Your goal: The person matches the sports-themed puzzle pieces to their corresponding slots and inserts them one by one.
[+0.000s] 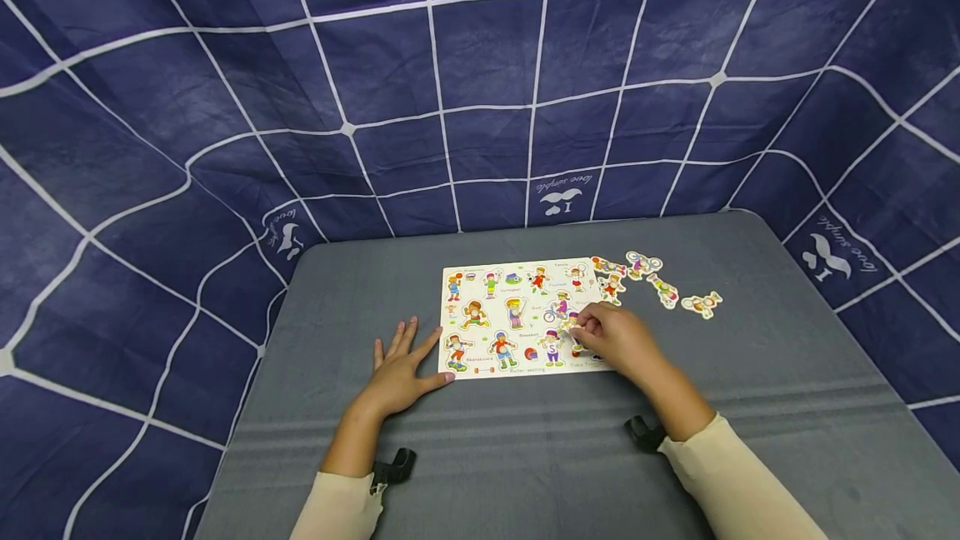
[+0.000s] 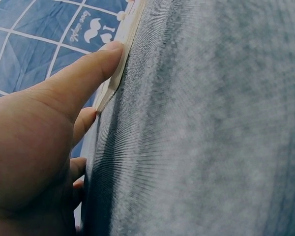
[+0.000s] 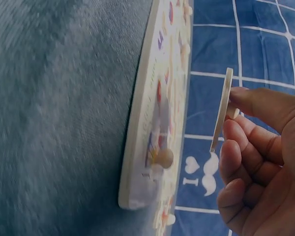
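A wooden knob puzzle board [image 1: 483,340], printed with cartoon children doing sports, lies flat on the grey table. My left hand [image 1: 397,377] spreads its fingers at the board's near left corner; in the left wrist view the thumb [image 2: 96,64] presses on the board's edge and the index finger touches its corner. Over the right part of the board, my right hand [image 1: 618,340] holds a thin puzzle piece [image 3: 222,110]. The right wrist view shows thumb and fingers pinching its small knob, with the piece raised off the board. Its printed face is turned away there.
Several loose puzzle pieces lie to the right of the board, among them a cyclist piece [image 1: 643,265] and a farther one [image 1: 702,304]. A blue cloth [image 1: 487,140] with white grid lines hangs behind the table [image 1: 525,457] and along both sides.
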The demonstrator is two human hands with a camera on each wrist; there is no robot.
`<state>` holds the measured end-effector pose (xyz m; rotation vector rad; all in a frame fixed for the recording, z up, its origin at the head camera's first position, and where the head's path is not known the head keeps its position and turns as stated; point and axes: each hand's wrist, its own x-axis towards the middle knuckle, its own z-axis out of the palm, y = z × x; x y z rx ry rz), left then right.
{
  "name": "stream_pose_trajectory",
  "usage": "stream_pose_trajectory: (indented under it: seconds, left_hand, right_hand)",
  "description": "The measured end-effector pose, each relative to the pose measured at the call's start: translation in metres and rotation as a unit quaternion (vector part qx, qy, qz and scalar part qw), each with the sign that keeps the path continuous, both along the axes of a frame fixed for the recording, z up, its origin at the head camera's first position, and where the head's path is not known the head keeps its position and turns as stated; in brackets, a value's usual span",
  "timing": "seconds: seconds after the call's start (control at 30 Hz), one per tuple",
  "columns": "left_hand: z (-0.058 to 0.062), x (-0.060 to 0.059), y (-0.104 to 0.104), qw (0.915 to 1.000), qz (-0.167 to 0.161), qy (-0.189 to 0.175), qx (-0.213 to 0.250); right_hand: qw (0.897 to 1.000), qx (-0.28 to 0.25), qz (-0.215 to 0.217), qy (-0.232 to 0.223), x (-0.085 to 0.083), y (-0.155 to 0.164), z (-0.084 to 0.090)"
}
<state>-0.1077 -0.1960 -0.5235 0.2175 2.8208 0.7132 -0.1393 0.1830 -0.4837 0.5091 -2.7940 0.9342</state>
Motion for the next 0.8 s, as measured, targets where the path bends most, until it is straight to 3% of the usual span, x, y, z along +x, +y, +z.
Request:
stream_pose_trajectory:
  seconds: [0.13, 0.8]
  left_hand:
    - [-0.001, 0.0, 0.0, 1.0, -0.002, 0.002, -0.001]
    - [-0.002, 0.0, 0.001, 1.0, 0.0, 0.0, 0.003]
  right_hand:
    - [1.0, 0.003, 0.01, 0.008, -0.001, -0.007, -0.003]
    - [0.997, 0.034, 0.031, -0.062, -0.007, -0.027, -0.019]
